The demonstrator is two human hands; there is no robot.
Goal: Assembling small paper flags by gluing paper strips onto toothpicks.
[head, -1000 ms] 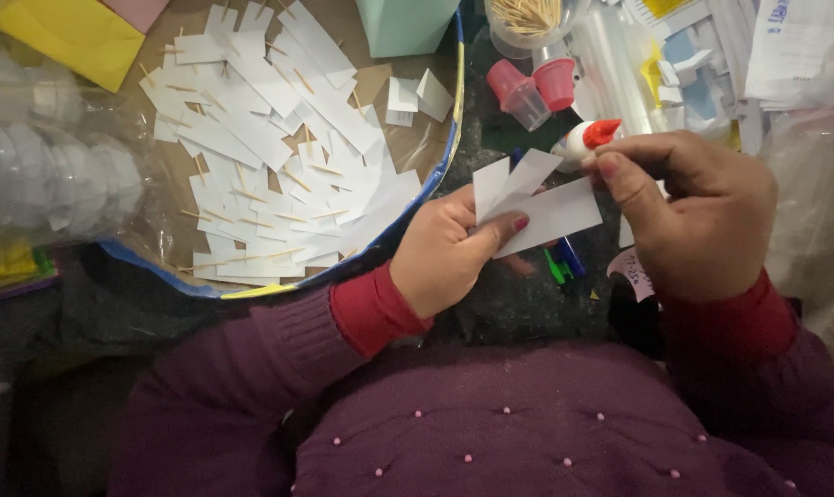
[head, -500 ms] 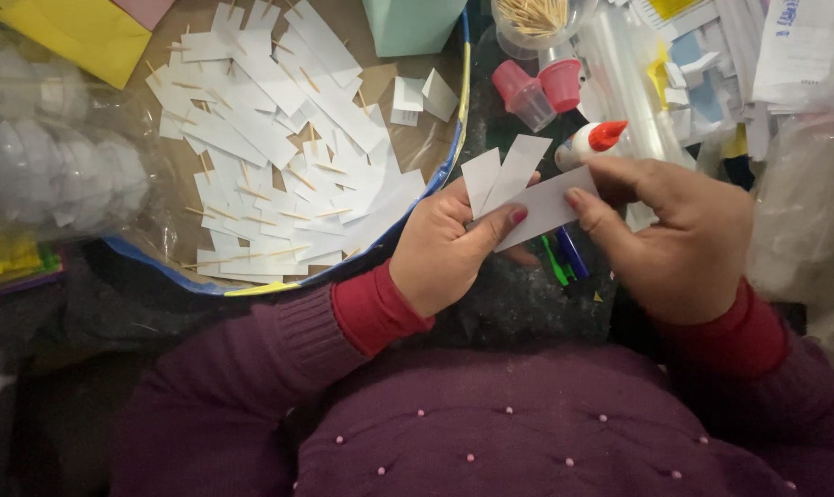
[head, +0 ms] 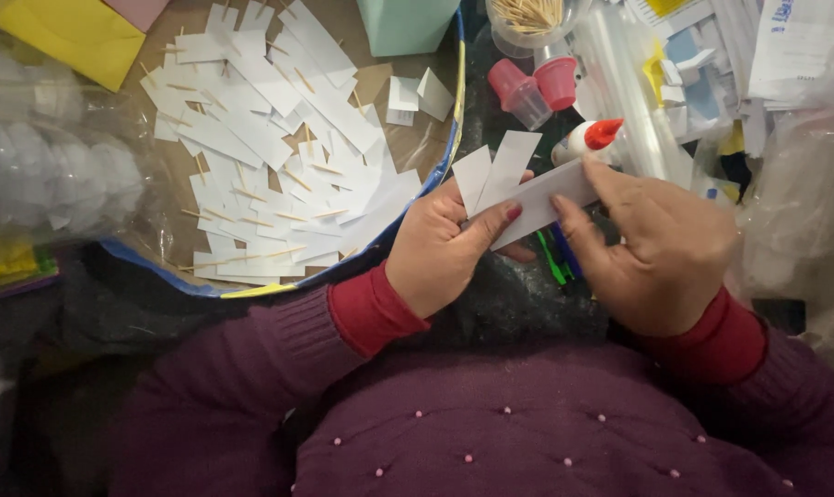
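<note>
Paper strips (head: 509, 184) pinched by both hands' fingers, left hand (head: 445, 244), right hand (head: 661, 248); round tray (head: 435, 175) holds more strips.

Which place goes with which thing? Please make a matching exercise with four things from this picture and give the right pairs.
Things:
1. white paper strips
2. glue bottle
3. toothpicks
4. pile of white strips

Places:
A. in the round tray
B. between the left hand and right hand
C. in a clear cup at the top
D. lying just beyond the right hand's fingertips

Pairs: 1-B, 2-D, 3-C, 4-A
</note>
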